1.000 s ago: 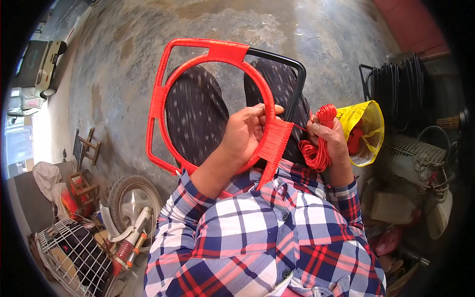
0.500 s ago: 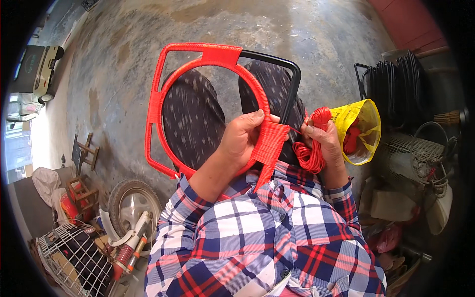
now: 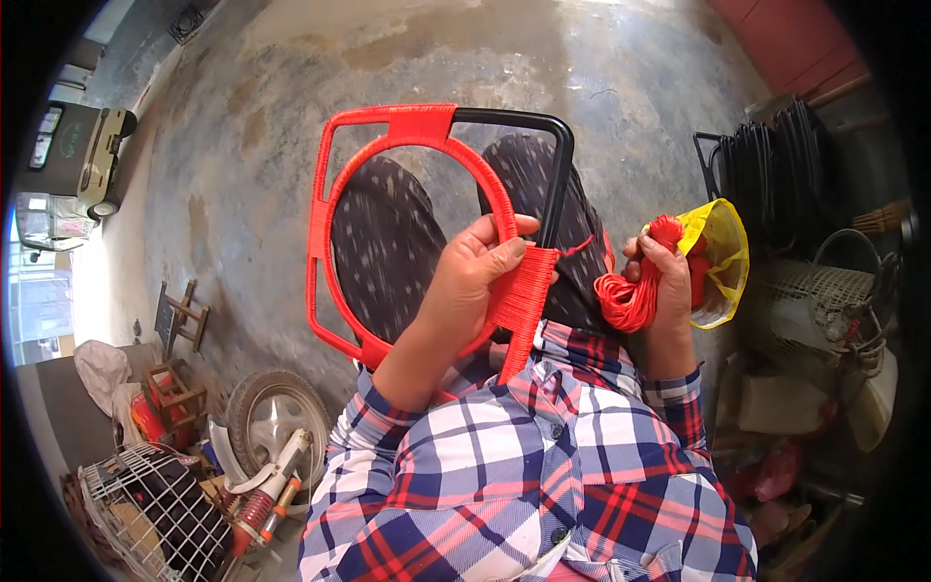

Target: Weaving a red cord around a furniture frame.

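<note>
A rounded-square metal frame with a ring inside it rests over my lap, mostly wrapped in red cord. Its upper right corner is bare black tube. My left hand grips the ring's right side, thumb on top, beside a broad wrapped band. A loose length of red cord runs off that band's upper edge. To the right, apart from the frame, my right hand is closed around a bundle of red cord, whose coils hang out on its left.
A yellow bag with red stuff inside stands open just beyond my right hand. Black metal frames are stacked at the right, above a wire basket. A wheel, a wire crate and small wooden stools lie to the left.
My right hand has moved right with the cord bundle, away from the frame's edge. The cord by the band now hangs in a loose curve. My left hand keeps its grip.
</note>
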### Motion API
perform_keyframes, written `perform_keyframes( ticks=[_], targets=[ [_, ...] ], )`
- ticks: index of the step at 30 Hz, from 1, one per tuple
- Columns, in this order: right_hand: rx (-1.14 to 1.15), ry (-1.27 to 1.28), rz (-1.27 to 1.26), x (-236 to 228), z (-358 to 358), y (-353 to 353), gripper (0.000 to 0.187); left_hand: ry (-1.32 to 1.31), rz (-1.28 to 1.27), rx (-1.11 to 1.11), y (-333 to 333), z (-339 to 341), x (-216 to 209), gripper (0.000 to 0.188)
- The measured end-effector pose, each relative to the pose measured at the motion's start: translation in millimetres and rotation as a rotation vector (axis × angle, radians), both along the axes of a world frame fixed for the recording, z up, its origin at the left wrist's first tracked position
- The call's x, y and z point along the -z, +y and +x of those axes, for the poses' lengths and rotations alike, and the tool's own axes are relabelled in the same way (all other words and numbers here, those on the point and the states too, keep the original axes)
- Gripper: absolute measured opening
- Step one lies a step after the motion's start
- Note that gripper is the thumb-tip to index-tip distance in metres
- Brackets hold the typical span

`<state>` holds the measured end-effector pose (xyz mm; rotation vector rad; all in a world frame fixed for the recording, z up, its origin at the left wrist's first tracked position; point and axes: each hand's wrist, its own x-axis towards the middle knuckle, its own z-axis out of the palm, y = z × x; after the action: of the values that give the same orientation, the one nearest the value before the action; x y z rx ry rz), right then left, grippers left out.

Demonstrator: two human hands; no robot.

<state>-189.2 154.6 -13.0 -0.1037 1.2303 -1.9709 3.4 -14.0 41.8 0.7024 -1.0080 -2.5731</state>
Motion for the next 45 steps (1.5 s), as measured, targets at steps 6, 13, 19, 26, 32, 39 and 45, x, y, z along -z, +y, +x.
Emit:
perform_keyframes(
  ticks=[6, 13, 19, 26, 32, 39, 45],
  targets=[
    [-0.115, 0.184, 0.008, -8.6, 0.9, -5.0, 0.009, -0.029, -0.141, -0.069, 6.7, 4.4, -32.9, 0.024],
    [-0.330, 0.209, -0.127, -30.3, 16.5, -26.8, 0.013, 0.029, -0.529, -0.382, 4.2, 6.6, -78.2, 0.034],
    [-0.543, 0.150, -0.227, -60.8, 40.0, -31.5, 0.016, 0.548, -0.825, -0.295, -33.5, 35.4, -117.9, 0.091],
    [-0.682, 0.191, -0.222, -58.0, 48.9, -26.5, 0.028, 0.912, -0.455, -0.231, -36.9, 30.6, -108.3, 0.090],
    [-0.621, 0.153, -0.209, -56.8, 46.7, -23.7, 0.031, 0.977, -0.368, -0.164, -44.7, 32.2, -95.6, 0.090],
    [-0.636, 0.154, -0.208, -55.2, 46.9, -23.1, 0.021, 0.935, -0.521, -0.067, -54.6, 34.9, -94.8, 0.088],
    [-0.631, 0.148, -0.189, -55.2, 47.0, -22.7, 0.031, 0.932, -0.511, -0.037, -53.0, 35.3, -98.9, 0.093]
  ],
)
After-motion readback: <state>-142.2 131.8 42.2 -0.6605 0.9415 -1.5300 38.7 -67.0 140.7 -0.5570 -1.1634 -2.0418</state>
